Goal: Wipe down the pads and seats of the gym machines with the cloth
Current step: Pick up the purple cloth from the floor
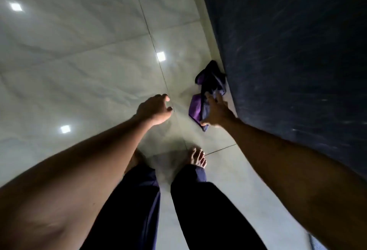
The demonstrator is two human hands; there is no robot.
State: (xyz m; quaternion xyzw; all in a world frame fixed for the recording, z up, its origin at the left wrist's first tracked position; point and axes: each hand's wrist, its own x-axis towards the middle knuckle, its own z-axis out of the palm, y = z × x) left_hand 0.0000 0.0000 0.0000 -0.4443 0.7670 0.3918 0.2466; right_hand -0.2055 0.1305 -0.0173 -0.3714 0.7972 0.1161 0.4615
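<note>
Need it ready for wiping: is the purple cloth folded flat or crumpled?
Crumpled: the purple cloth lies bunched in uneven folds on the tiled floor.

Indoors, in a room with a polished floor of large pale tiles, split by thin dark grout lines running toward 12 o'clock. Mirrors square ceiling lights at 12, 10 and 9 o'clock. Bounded from 1 to 4 o'clock by a broad dark blue padded slab with a scuffed, textured face. Trodden with bare feet at 6 o'clock. Could be a gym or a home; cannot tell which.
</note>
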